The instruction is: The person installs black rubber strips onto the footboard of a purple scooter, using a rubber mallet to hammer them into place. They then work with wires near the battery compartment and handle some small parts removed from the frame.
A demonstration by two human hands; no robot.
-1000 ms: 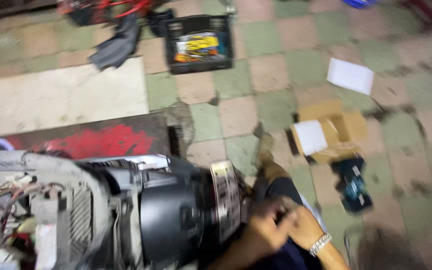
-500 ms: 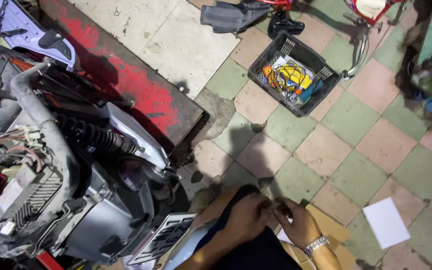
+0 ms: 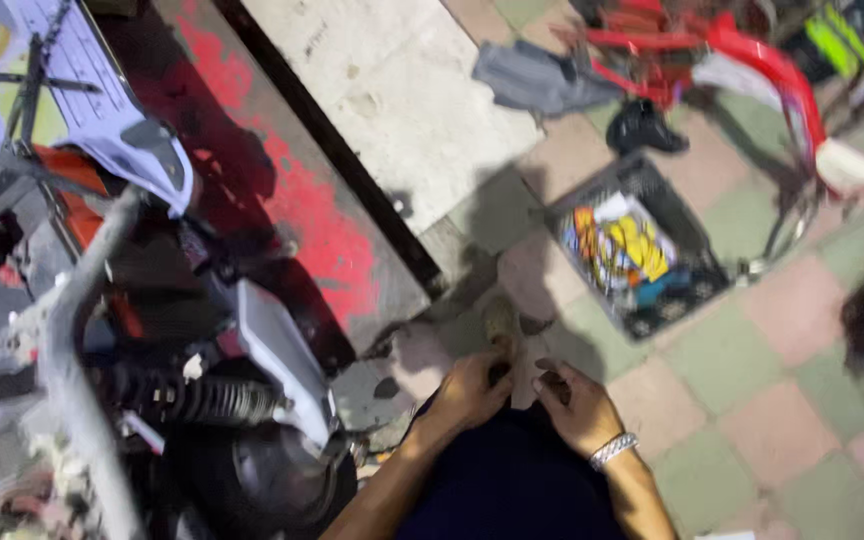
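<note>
Small dark part [image 3: 555, 383], blurred, pinched in right hand [image 3: 580, 405]

Black crate [image 3: 652, 190] of bright packets, far right; grey cloth [image 3: 532, 80] beyond; stripped scooter [image 3: 152, 380] left; checkered floor [image 3: 792, 400].

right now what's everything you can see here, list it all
motorbike: 1, stripped, grey and black frame, left side
coil spring: 1, black, on the motorbike
ramp: 1, dark metal with worn red paint, beside the motorbike
concrete slab: 1, pale, top centre
crate: 1, black plastic, holding colourful packets, right of centre
rag: 1, grey, top
red bike parts: several, top right
floor tiles: green and pink, chequered
bracelet: 1, silver, right wrist
left hand: holding a small dark thing, too blurred to name
right hand: beside the left hand
</note>
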